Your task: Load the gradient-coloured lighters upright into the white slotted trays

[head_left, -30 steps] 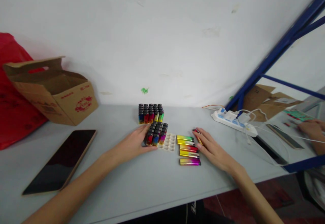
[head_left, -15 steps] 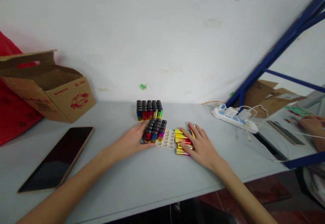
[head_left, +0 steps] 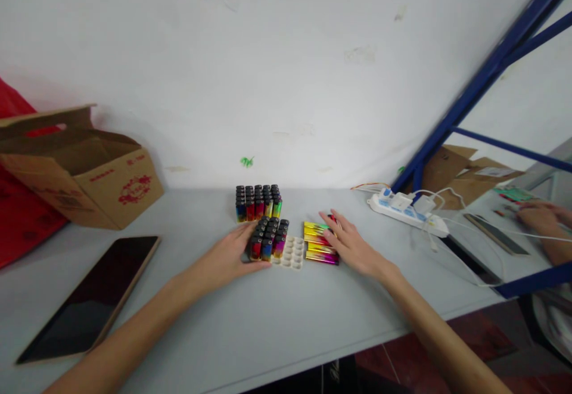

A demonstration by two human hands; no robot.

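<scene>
My left hand [head_left: 230, 257] is around the left side of a pale tray [head_left: 292, 253] with round pockets, thumb and fingers apart against the upright lighters [head_left: 267, 240] on its left part. The tray's right pockets hold nothing. Several shiny yellow, red and purple lighters [head_left: 320, 252] lie on their sides just right of the tray. My right hand [head_left: 351, 244] rests over their right ends with fingers spread, touching them. Behind the tray, a block of upright black-topped lighters [head_left: 258, 203] stands near the wall.
A tablet [head_left: 89, 298] lies at the left, before an open cardboard box [head_left: 111, 185] and a red bag. A power strip [head_left: 409, 212] with plugs and cables is at the right. Beyond a blue metal frame [head_left: 473, 96], another person's hands [head_left: 540, 215] show.
My right hand has drawn back slightly to the right, uncovering more of the lying lighters. My left hand stays at the tray. The view has shifted slightly.
</scene>
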